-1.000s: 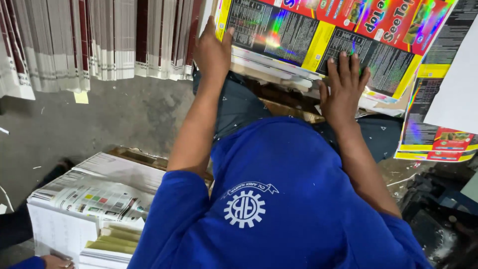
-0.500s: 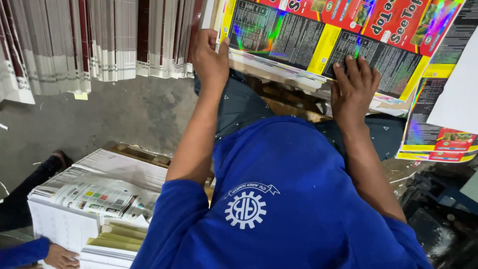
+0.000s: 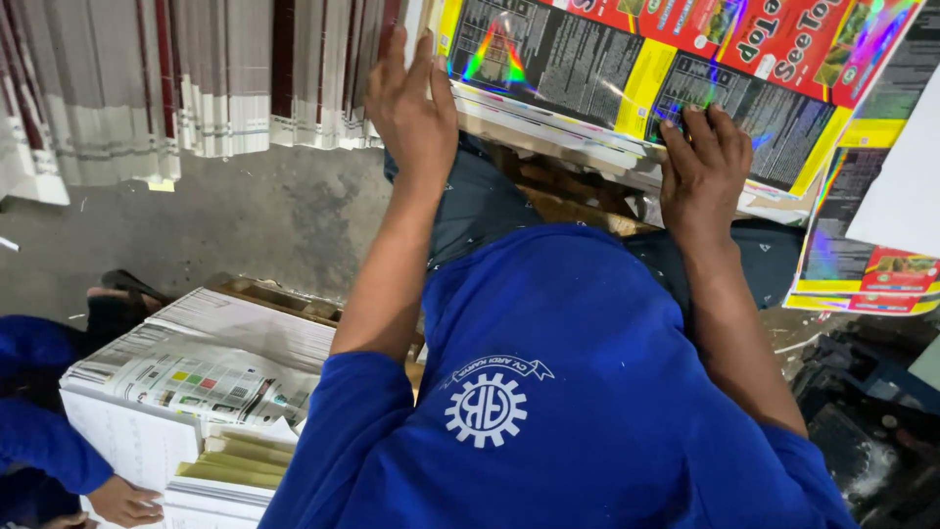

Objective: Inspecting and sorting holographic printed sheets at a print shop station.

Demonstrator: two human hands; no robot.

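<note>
- From the head camera, we saw the left hand pressed flat, fingers together and pointing up, against the left edge of a stack of glossy printed sheets.
- We found the right hand lying palm down on the near part of the same stack, fingers slightly spread and curled over its front edge; neither hand was clamped around anything.
- The stack sat at the top of the view, straight ahead of the person, its top sheet black, yellow and red with a rainbow sheen.
- More sheets of the same kind lay just right of the right hand, lower and partly under a plain white sheet.
- Rows of upright grey and white paper bundles stood at the upper left, above the concrete floor.
- A pile of white printed sheets lay at the lower left.
- Beside that pile we saw another person's hand and blue sleeve.
</note>
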